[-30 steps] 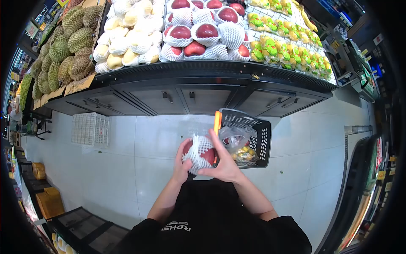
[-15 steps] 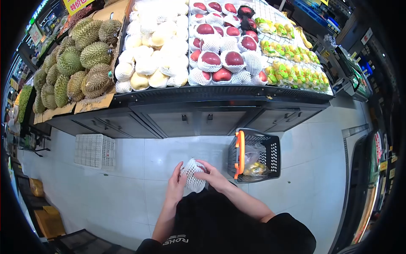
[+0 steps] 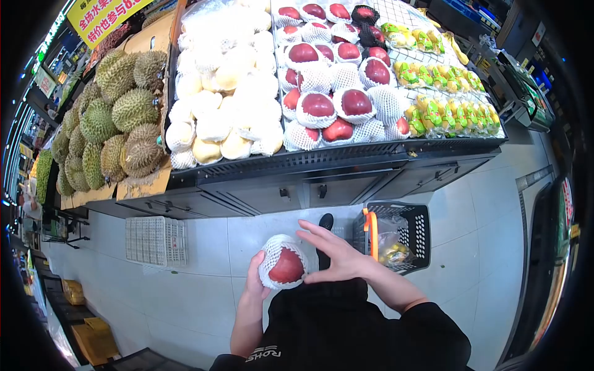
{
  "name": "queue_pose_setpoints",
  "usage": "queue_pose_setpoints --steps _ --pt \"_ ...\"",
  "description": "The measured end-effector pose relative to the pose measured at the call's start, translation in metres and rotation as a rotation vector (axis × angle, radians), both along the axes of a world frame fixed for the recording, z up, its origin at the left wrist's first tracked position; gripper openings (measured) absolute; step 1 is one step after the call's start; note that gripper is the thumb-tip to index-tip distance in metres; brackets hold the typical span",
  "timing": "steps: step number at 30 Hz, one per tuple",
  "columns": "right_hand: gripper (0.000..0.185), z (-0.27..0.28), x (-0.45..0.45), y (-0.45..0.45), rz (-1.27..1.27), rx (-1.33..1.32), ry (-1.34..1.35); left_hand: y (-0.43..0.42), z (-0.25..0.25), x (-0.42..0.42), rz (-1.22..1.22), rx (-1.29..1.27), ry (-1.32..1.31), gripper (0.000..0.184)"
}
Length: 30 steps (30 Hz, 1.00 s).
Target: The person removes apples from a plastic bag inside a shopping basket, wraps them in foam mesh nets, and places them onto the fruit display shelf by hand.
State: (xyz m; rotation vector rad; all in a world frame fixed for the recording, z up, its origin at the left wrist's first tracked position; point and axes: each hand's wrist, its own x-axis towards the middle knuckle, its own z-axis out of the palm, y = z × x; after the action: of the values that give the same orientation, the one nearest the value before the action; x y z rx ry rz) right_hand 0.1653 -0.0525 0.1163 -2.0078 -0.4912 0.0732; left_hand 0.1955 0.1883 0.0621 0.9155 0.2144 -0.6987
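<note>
A large red apple (image 3: 287, 266) in a white foam net (image 3: 271, 247) rests in my left hand (image 3: 254, 279), in front of my body. The net is drawn back, so the apple's red skin shows on the side turned up. My right hand (image 3: 340, 255) is just to the right of the apple, fingers and thumb spread apart. Its thumb tip is close to the net's lower right edge; whether it touches I cannot tell.
A black basket (image 3: 422, 238) with an orange handle (image 3: 371, 232) stands on the floor at right, bagged fruit (image 3: 395, 253) inside. The fruit stand (image 3: 346, 151) holds apples, pale netted fruit (image 3: 213, 117), durians (image 3: 99, 120) and packed yellow fruit (image 3: 455, 117). A white crate (image 3: 154, 240) sits at left.
My right hand has come off the netted apple and opened. My left hand keeps hold of it, and its red skin is now exposed. The view has tilted, and a black shoe has appeared.
</note>
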Motion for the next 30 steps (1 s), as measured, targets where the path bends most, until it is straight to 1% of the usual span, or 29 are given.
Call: queue_pose_setpoints --steps 1,3,4,6,10,12,13,14,15,16,17,20,23,25,26,27,28,29,30 --pt "0.092 0.005 0.017 -0.01 0.104 -0.038 -0.134 -0.009 0.001 0.014 -0.005 0.003 -0.005 0.058" --pt "0.091 0.021 0.048 -0.027 0.288 -0.215 -0.3 -0.032 0.002 0.044 -0.126 -0.025 0.004 0.057" --pt "0.091 0.024 0.062 -0.035 0.283 -0.214 -0.304 -0.042 0.001 0.059 -0.13 -0.023 0.0 0.057" --pt "0.092 0.029 0.079 -0.042 0.393 -0.34 -0.413 -0.051 0.002 0.077 -0.25 0.023 -0.107 0.057" --pt "0.09 0.033 0.134 -0.077 0.415 -0.424 -0.489 -0.096 0.024 0.134 -0.318 0.026 -0.131 0.054" --pt "0.072 0.033 0.157 -0.092 0.332 -0.448 -0.615 -0.113 0.034 0.159 -0.327 0.049 0.007 0.056" --pt "0.064 0.034 0.166 -0.098 0.287 -0.46 -0.674 -0.118 0.033 0.169 -0.329 0.053 0.013 0.056" --pt "0.055 0.038 0.175 -0.106 0.275 -0.474 -0.674 -0.123 0.031 0.18 -0.352 0.041 -0.001 0.058" --pt "0.055 0.042 0.182 -0.113 0.276 -0.475 -0.667 -0.13 0.03 0.189 -0.375 0.026 -0.015 0.061" --pt "0.055 0.046 0.189 -0.119 0.234 -0.477 -0.656 -0.148 0.053 0.196 -0.33 0.137 0.005 0.066" --pt "0.055 0.049 0.195 -0.125 0.193 -0.48 -0.647 -0.155 0.055 0.206 -0.332 0.128 0.009 0.066" --pt "0.057 0.06 0.216 -0.136 0.125 -0.495 -0.676 -0.171 0.068 0.23 -0.335 0.085 -0.14 0.069" --pt "0.06 0.078 0.235 -0.148 0.081 -0.549 -0.709 -0.189 0.079 0.257 -0.31 0.015 -0.167 0.069" --pt "0.061 0.089 0.248 -0.152 0.054 -0.568 -0.711 -0.195 0.086 0.274 -0.36 -0.03 -0.173 0.07" --pt "0.068 0.096 0.254 -0.156 0.034 -0.595 -0.727 -0.201 0.093 0.281 -0.324 -0.024 -0.244 0.07" --pt "0.082 0.106 0.262 -0.164 0.07 -0.562 -0.65 -0.208 0.099 0.287 -0.286 -0.018 -0.317 0.07" --pt "0.089 0.118 0.27 -0.171 0.051 -0.55 -0.595 -0.212 0.102 0.293 -0.259 0.012 -0.244 0.071" --pt "0.096 0.127 0.28 -0.178 0.032 -0.535 -0.541 -0.215 0.099 0.301 -0.233 0.032 -0.321 0.071" --pt "0.097 0.132 0.29 -0.187 -0.052 -0.54 -0.51 -0.218 0.098 0.309 -0.214 0.032 -0.418 0.066"
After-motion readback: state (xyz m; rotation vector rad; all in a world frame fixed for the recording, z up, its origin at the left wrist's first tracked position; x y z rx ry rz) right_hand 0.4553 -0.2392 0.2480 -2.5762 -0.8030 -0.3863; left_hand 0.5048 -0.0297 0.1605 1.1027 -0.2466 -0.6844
